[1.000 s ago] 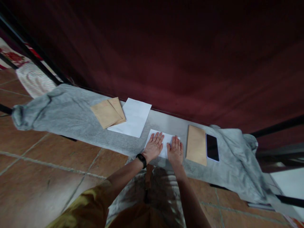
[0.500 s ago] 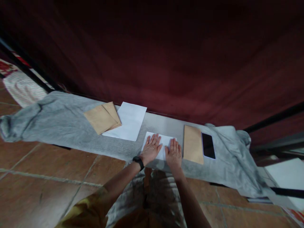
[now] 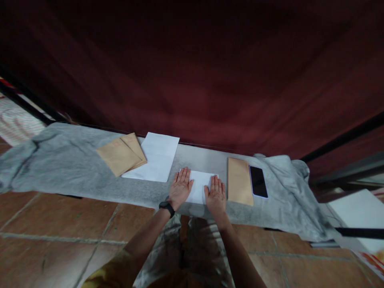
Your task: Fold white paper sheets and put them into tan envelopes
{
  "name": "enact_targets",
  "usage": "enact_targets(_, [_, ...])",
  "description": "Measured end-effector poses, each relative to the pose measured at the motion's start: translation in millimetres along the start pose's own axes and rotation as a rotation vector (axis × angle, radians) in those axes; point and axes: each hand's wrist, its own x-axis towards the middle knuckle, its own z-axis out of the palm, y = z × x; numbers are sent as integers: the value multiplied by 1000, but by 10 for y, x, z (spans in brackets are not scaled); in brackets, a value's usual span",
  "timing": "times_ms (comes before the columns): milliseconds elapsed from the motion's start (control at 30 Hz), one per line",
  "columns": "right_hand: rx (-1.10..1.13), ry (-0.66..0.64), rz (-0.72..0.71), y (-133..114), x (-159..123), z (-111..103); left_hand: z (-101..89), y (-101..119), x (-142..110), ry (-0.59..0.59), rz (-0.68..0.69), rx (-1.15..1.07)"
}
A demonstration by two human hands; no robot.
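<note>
Both palms lie flat on a small white sheet of paper [image 3: 198, 187], which looks folded. My left hand [image 3: 180, 188], with a black band on the wrist, covers the sheet's left edge, fingers stretched out. Over its right edge rests my right hand [image 3: 216, 196], fingers straight and thumb pointing inward. Just right of that hand lies a brown envelope [image 3: 240, 182]. Farther left, a stack of larger white paper [image 3: 160, 156] lies partly under several brown envelopes [image 3: 120, 154].
A grey cloth [image 3: 90, 184] covers the long, low surface. A phone [image 3: 258, 182] with a dark screen lies beside the right envelope. Behind hangs a dark red curtain [image 3: 192, 92]. Black metal bars [image 3: 345, 138] slant at both sides, and tiled floor [image 3: 66, 220] shows below.
My left hand has slid left across the small sheet to its left edge, baring more of the middle. My right hand stays at the right edge. The view has shifted slightly.
</note>
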Motion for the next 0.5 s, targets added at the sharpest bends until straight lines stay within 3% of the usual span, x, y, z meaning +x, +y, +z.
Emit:
enact_targets(267, [18,-41,65,-175,176,-9,-4,-45,-37,8,-21,29])
enact_targets(500, [119,-144,-91,-526,299,95,2,-79,-44,36,27,59])
